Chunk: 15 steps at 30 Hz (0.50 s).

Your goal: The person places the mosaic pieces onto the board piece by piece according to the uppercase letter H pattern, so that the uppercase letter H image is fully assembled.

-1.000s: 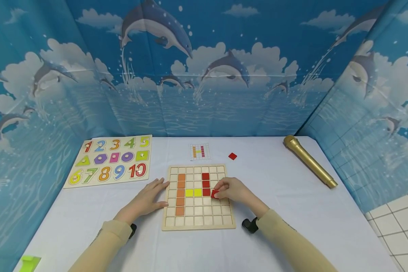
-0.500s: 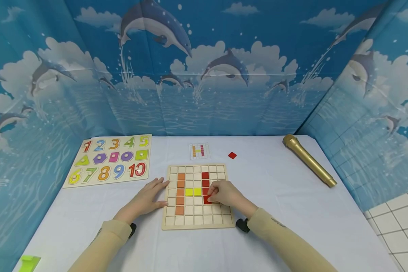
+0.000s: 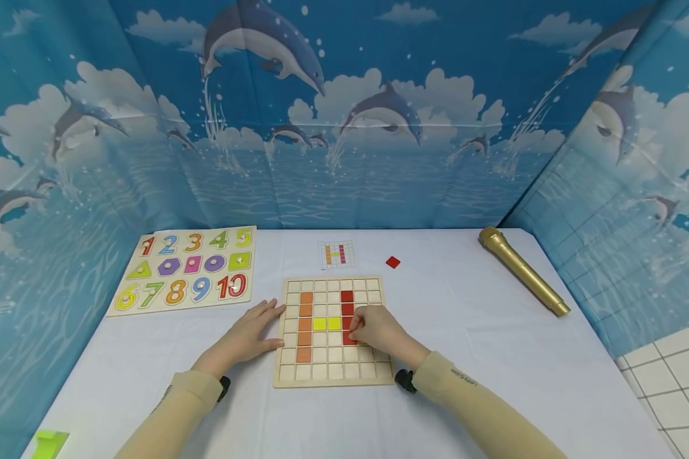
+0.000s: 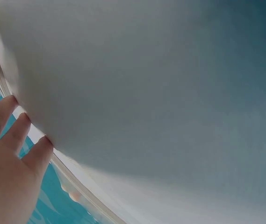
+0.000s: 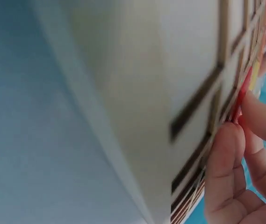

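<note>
A wooden grid board (image 3: 335, 373) lies flat on the white-covered table. It bears a column of orange tiles (image 3: 304, 340), two yellow tiles (image 3: 326, 324) and a column of red tiles (image 3: 347, 297). My right hand (image 3: 381, 328) pinches a red square tile (image 3: 348, 338) at the lower end of the red column, under the others; fingers partly hide it. In the right wrist view thumb and fingertips meet at this red tile (image 5: 240, 100). My left hand (image 3: 247, 335) rests at the board's left edge, fingers extended, as the left wrist view also shows the hand (image 4: 13, 158).
A printed pattern card (image 3: 338, 254) lies behind the board, with a loose red tile (image 3: 393, 262) to its right. A number-and-shape puzzle (image 3: 207, 255) is back left. A gold microphone (image 3: 524, 271) lies at the right. A green object (image 3: 49, 444) shows at front left.
My right hand has moved left and slightly down with the red tile, from right of the red column to its lower end. The left hand stays put.
</note>
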{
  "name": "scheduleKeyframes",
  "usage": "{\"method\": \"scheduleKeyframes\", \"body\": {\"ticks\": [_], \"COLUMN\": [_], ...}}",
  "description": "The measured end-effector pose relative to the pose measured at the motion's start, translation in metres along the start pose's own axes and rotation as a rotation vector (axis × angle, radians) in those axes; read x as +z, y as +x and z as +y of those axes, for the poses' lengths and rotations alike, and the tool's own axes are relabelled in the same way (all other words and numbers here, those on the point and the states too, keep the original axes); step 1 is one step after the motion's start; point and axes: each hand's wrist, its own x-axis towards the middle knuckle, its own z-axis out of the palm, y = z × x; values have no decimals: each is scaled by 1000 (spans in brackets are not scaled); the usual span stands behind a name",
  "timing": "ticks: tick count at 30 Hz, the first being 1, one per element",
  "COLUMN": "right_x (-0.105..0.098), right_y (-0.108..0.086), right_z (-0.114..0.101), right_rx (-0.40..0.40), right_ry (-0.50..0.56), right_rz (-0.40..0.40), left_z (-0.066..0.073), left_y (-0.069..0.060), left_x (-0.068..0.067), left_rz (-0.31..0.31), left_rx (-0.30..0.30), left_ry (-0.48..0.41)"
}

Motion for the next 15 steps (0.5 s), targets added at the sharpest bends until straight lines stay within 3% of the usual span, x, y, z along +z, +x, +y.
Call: {"method": "scheduleKeyframes", "body": {"ticks": [8, 12, 15], "right_x": [-4, -17, -32], "right_y": [2, 10, 18], "right_z": [3, 14, 26], "right_rx": [11, 68, 103], "right_ry": [15, 81, 125], "right_rz": [-21, -19, 26], "left_z": [0, 1, 1], "left_y": [-1, -1, -1], "left_x": [-1, -1, -2], "left_rz": [-7, -7, -2], "left_rx": [-4, -4, -1], "left_ry": [-4, -12, -12]}}
